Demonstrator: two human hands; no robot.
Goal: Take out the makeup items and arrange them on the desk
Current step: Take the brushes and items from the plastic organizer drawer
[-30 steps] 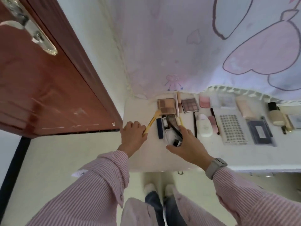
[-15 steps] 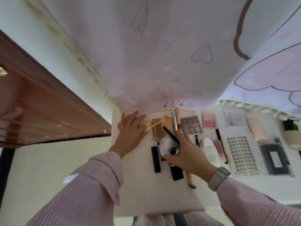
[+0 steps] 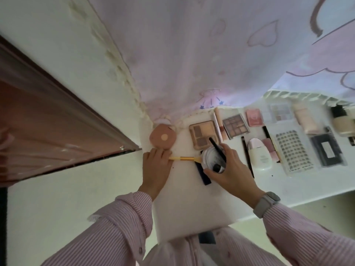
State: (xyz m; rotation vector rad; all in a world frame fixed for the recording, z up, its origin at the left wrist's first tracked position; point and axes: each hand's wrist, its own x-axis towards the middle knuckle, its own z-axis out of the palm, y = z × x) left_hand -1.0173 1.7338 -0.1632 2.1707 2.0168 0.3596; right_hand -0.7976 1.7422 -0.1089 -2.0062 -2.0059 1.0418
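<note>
My left hand (image 3: 156, 162) grips a yellow-handled makeup brush (image 3: 184, 158) that points right across the white desk (image 3: 188, 198). Just beyond that hand lies a round brown compact (image 3: 162, 138) near the desk's far left corner. My right hand (image 3: 228, 169) holds a round white jar (image 3: 210, 158) together with a thin black pencil (image 3: 218, 150) and a small dark-capped item. A dark blue stick (image 3: 202, 174) lies under the jar. Behind it sit a beige eyeshadow palette (image 3: 203, 134) and a smaller palette (image 3: 235, 126).
Rows of makeup cover the desk's right part: a pink blush (image 3: 254, 117), a white bottle (image 3: 259, 154), a sheet of lashes (image 3: 293, 150), a black case (image 3: 327, 152), a foundation bottle (image 3: 342, 120). A pink printed curtain (image 3: 211, 54) hangs behind; a brown door (image 3: 38, 127) stands left.
The view has tilted up and closer. My left hand drew back from the desk's far corner, leaving the brown compact there, and the brush now points right. My right hand kept the jar.
</note>
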